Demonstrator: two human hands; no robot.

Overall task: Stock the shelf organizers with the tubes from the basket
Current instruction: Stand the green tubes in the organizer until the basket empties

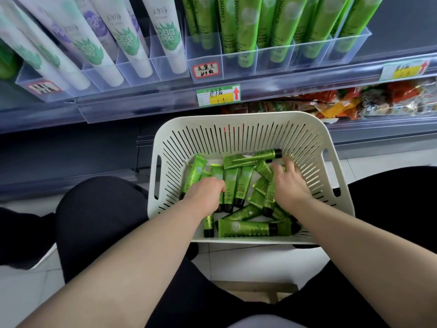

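Black trousers cover the knees (99,221) on either side of a white slotted basket (236,116), which sits low in front of the seated person. Small green tubes (246,227) with black caps are heaped on its floor. Along the near edge a couple lie crosswise, and in the middle a row lies side by side with the long axes running near to far and the caps toward the person.

The left hand (205,189) is down on that middle row. Its fingers are curled over a tube or two, in what looks like a grip, though the fingertips are hidden under the knuckles. The right hand (292,185) is over the jumble by the right wall. It lies flat with the fingers spread, touching the tubes and holding none.

Beyond the far edge of the basket and higher up, past a price label (218,94), stands a clear organizer (354,50) with tall green tubes (246,31) upright in its slots. To its left, white tubes (165,31) fill another.

I'd guess the next lift goes up and away from the body. The tubes would need turning from flat to upright, and the right hand sits more directly below the green slots.
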